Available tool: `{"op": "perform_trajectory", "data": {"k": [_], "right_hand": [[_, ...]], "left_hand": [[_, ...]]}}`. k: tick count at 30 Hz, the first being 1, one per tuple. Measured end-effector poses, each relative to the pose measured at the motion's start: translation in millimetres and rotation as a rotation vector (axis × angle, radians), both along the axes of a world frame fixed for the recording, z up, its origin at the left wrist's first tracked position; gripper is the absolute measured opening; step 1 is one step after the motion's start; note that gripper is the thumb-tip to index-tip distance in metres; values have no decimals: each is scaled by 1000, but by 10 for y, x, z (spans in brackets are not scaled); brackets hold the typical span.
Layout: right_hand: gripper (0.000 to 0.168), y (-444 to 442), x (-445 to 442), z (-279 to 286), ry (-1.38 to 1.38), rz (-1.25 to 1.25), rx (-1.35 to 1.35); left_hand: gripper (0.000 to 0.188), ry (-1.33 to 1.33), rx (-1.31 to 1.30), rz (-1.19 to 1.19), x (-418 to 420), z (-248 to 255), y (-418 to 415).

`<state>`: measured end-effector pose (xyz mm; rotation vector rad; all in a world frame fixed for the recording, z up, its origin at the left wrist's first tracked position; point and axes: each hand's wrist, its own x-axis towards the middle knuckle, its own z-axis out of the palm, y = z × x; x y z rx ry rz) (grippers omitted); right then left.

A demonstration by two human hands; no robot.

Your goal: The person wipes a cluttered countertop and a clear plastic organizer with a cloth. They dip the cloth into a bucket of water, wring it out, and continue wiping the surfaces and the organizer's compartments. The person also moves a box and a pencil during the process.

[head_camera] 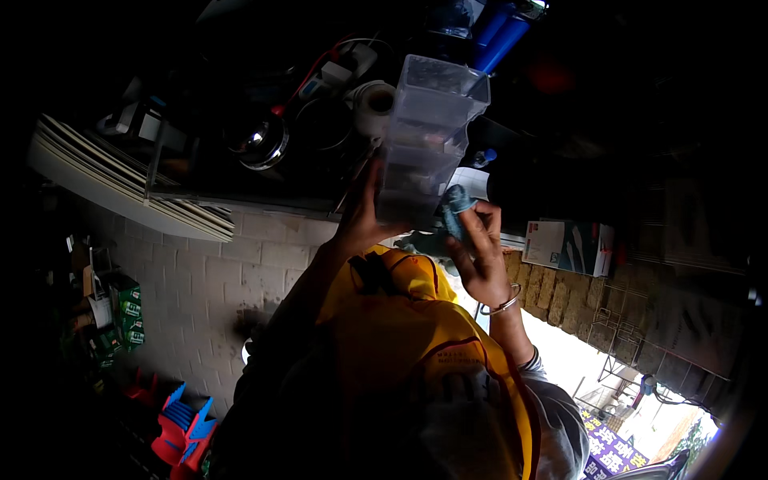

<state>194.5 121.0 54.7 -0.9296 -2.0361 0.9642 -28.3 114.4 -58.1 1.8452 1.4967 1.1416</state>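
A clear plastic box with several compartments (423,141) stands tilted before me. My left hand (363,210) grips its lower left corner, with the thumb along the near end and the fingers partly hidden behind the side. In my right hand (483,252) is a bunched blue-green cloth (457,207), pinched between thumb and fingers close to the box's lower right side. More of the cloth hangs down below, over the yellow apron (414,312). A metal bangle is on my right wrist.
A paper roll (375,105), a shiny round metal vessel (264,147) and a power strip (336,72) with cables lie left of the box. A glove box (567,246) is at right. Stacked pale boards (132,186) jut out at left; plastic chairs (180,429) stand at lower left.
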Motion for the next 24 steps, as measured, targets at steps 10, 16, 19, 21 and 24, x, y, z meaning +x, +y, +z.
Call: {"op": "perform_trajectory", "data": {"k": [10, 16, 19, 21, 24], "right_hand": [[27, 66, -683, -506, -611, 60, 313], [13, 156, -895, -544, -906, 167, 343], [11, 221, -969, -545, -1067, 240, 285], [11, 252, -1011, -507, -1143, 268, 230], [11, 260, -961, -574, -1080, 269, 264]], "left_hand": [[112, 249, -16, 73, -23, -287, -45], [115, 313, 6, 67, -57, -382, -33], [117, 328, -16, 70, -50, -352, -16], [118, 348, -36, 72, -60, -341, -13], [119, 380, -49, 77, -58, -330, -14]]}}
